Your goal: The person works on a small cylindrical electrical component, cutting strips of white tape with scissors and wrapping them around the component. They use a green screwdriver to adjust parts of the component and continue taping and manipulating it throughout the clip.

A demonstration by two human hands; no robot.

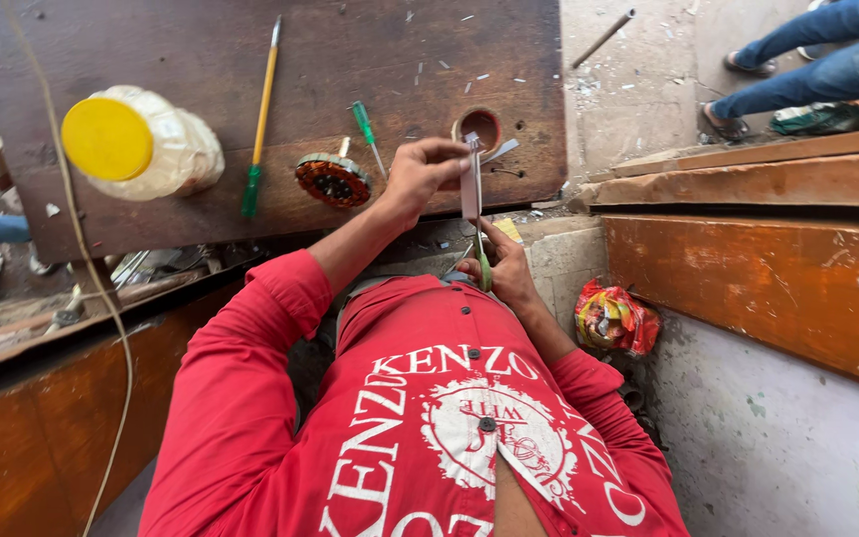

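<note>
My left hand [422, 175] pinches the top of a narrow pale strip [469, 195] and holds it upright over the near edge of a dark wooden board [201, 60]. Just below it, my right hand [505, 270] grips green-handled scissors [482, 261]. Their blades run up alongside the strip. Beside my left hand lies a round stator with copper windings [332, 180]. A small green screwdriver [367, 127] rests a little behind it. A round hole [480, 126] in the board sits just beyond the strip's top.
A plastic jar with a yellow lid [136, 144] and a long yellow-shafted screwdriver [259, 119] lie on the board's left part. Orange wooden planks [777, 268] run at the right, with a colourful bag [613, 318] below. Another person's legs in jeans [827, 55] are at top right.
</note>
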